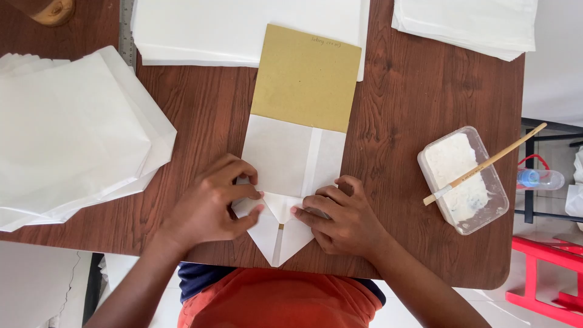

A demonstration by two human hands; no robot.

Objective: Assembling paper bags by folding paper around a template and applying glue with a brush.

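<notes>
White paper bag (285, 176) lies lengthwise away, folded point (278, 252) toward the person.

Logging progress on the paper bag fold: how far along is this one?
Done: the white sheet is wrapped around the brown card template, with a seam strip running down it. In hand: the left hand and right hand press the near-end corner flaps into a point. Left, by the look of it: the brush lies unused across the paste tub, and the template is not yet out.

clear rectangular tub (493, 205) of white paste, table's right side
</notes>
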